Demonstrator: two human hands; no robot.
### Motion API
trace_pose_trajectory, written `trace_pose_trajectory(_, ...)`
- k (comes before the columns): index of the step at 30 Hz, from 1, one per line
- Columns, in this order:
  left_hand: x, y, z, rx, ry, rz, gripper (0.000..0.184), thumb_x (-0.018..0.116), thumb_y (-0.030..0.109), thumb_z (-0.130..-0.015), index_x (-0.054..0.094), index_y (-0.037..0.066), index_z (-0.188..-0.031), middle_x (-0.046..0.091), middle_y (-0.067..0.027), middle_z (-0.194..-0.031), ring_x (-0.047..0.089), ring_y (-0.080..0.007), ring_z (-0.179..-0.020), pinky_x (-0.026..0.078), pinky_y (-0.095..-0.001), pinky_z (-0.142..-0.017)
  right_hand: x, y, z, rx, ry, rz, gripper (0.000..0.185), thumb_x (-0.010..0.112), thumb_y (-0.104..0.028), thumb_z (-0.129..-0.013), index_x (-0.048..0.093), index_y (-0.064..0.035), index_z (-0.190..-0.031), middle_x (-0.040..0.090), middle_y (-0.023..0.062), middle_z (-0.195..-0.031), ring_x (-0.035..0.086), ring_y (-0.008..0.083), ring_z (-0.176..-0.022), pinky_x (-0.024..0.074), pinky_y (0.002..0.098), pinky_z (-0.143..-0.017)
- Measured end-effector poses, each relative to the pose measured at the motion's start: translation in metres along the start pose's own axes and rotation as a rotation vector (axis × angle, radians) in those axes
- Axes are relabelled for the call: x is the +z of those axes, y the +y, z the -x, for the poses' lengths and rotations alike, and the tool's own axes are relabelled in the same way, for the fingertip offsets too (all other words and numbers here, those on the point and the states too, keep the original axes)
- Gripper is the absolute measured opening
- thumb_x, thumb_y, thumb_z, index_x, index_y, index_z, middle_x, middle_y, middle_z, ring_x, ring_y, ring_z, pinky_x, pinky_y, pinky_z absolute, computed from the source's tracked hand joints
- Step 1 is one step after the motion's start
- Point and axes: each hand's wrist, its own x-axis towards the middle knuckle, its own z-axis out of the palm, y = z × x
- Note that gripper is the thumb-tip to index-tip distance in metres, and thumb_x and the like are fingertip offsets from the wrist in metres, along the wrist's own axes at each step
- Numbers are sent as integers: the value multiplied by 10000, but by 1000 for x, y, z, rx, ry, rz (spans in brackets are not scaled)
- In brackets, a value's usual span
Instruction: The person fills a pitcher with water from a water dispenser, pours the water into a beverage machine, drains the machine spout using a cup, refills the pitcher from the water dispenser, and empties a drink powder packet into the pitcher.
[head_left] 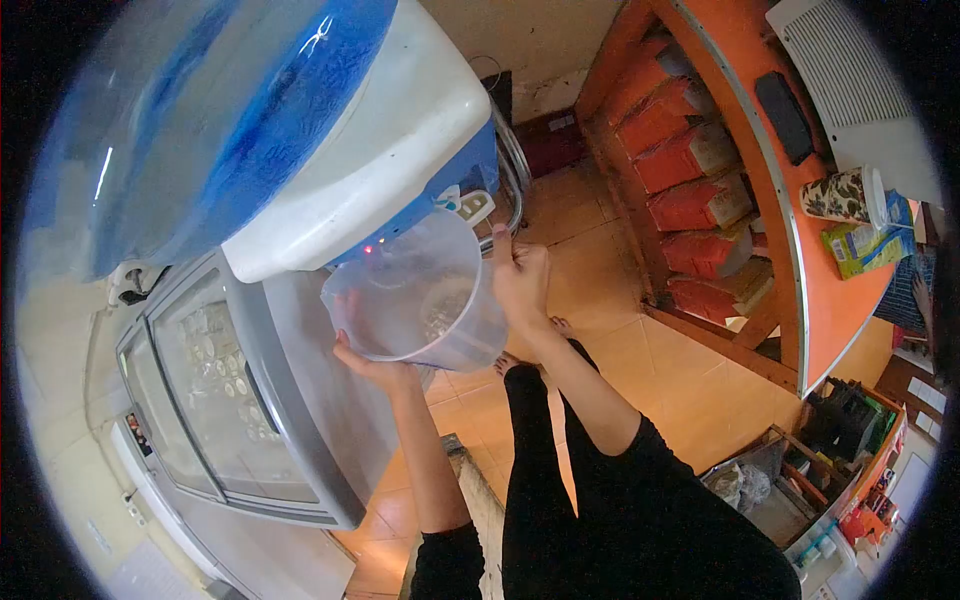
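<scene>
A translucent plastic pitcher [485, 335] is tilted beneath the front of a blue and white water dispenser [370, 170], its wide mouth facing me. My right hand [522, 275] is closed around the pitcher's handle side, thumb pointing up. On the opposite side, my left hand [378, 368] supports the rim, thumb along the outer wall. Something pale and mottled shows at the pitcher's bottom; whether it is water I cannot tell. Small red lights glow on the dispenser close to the rim, and the pitcher hides part of the dispenser's front.
To the left stands a glass-topped chest freezer [290, 390]. An orange counter [745, 130] on the right has red packages [690, 160] on its shelves and a floral cup [843, 197] on top. Cluttered crates [790, 480] sit lower right, above the tiled floor [590, 270].
</scene>
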Motion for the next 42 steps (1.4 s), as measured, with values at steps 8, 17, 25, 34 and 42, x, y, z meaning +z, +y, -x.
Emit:
trace_pose_trajectory(8, 1, -3, -1, -5, -2, 85, 701, 300, 502, -883, 432, 1, -1355, 487, -165, -1323, 413, -302, -1258, 310, -425, -1056, 0, -2, 1, -31, 6, -50, 633, 548, -365, -933, 391, 28, -462, 291, 36, -413, 299, 106, -408, 240, 370, -414)
trace_pose_trajectory(17, 6, -1, 1, -2, 27, 72, 695, 308, 494, -877, 429, 8, -1359, 489, -144, -1341, 390, -277, -1290, 285, -417, -1080, 1, 4, -1, 2, -1, 4, 625, 559, -356, -930, 366, 17, -468, 254, 15, -438, 278, 89, -423, 213, 360, -401)
trace_pose_trajectory(25, -1, -6, -1, 5, -15, 57, 697, 295, 504, -880, 409, 32, -1379, 476, -139, -1358, 369, -279, -1305, 270, -425, -1088, -1, 3, -1, -29, 15, 21, 638, 564, -378, -924, 360, 20, -468, 245, 20, -438, 280, 92, -423, 224, 362, -404)
trace_pose_trajectory(34, -1, -7, -2, -1, 2, 75, 687, 293, 500, -880, 415, 33, -1369, 480, -135, -1352, 385, -281, -1290, 277, -420, -1083, 1, 2, -1, 1, -1, -30, 651, 561, -395, -925, 361, 23, -468, 257, 18, -429, 282, 87, -424, 219, 358, -401)
trace_pose_trajectory(42, -2, -7, -2, 24, -35, 56, 693, 292, 497, -880, 397, 24, -1375, 486, -138, -1347, 395, -290, -1285, 282, -418, -1081, 1, 2, 0, -40, 21, -48, 631, 569, -362, -926, 370, 20, -464, 266, 5, -428, 289, 80, -419, 212, 344, -398)
